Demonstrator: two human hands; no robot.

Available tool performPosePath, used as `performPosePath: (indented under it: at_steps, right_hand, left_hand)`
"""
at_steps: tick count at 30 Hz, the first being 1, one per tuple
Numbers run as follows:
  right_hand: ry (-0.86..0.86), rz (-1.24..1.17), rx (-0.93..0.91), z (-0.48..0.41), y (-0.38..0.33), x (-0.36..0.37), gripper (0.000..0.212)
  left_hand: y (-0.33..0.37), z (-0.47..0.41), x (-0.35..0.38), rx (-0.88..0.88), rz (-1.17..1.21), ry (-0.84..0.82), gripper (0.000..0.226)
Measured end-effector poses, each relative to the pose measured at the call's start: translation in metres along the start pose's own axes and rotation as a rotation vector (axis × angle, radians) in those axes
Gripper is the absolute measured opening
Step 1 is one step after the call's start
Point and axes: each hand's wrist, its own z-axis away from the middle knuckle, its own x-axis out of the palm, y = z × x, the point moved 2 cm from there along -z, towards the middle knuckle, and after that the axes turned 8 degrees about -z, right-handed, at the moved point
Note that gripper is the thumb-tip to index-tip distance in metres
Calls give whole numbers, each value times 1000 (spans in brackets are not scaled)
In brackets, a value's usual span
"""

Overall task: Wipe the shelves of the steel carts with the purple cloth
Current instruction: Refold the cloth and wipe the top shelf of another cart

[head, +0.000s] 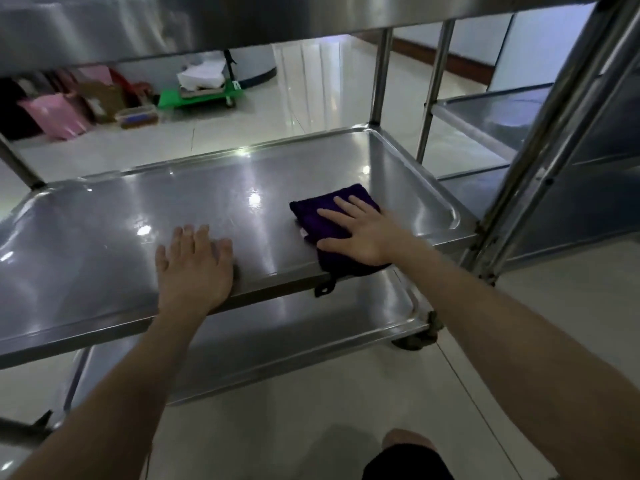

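Obs., nearest first. The person's knee shows at the bottom edge, above pale tiled floor. The lower shelf of the steel cart sits just under the working level.

Left hand: flat, palm down on the front edge of the middle shelf, fingers straight and close together, holding nothing. Probably a brace.

Right hand: spread flat on top of the purple cloth, fingers straight, pressing and not curled round it.

Cloth position: front right part of the middle shelf, folded into a thick pad. Its near edge sits at the front lip, and 1 hanging loop dangles over it.

Handling, judged: the cloth looks soft, light and limp, and the steel looks glossy and slick. It should slide easily under palm pressure. Best control is a flat hand over the pad's centre. A pinched corner would likely unfold it, and the loop could snag on the lip.

Farther: the shelf's back rim, then the top shelf overhead. A 2nd cart stands to the right. A green dolly sits across the floor.
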Motion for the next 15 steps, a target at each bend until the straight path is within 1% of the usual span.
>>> performPosePath:
  at_steps: [2,5,8,10,12,15]
  right_hand:
    - [-20,10,25,-9,38,-19,99]
    - [67,41,195,-35,88,-47,112]
    - [130,48,355,-82,111,-65,106]
    - [143,67,406,-120,105,-69,100]
    - [140,82,406,-157,81,-67,96]
    - [98,98,293,-196,16,-52,88]
  left_hand:
    - [6,2,-2,-16,8,-2,81]
    - [10,4,-2,-20,-9,-12,78]
    - [13,10,-5,-6,-17,-9,79]
    - [16,14,-6,7,-8,-16,75]
    - [17,16,-8,8,7,-7,72]
    - [21,18,-13,22,41,36,76]
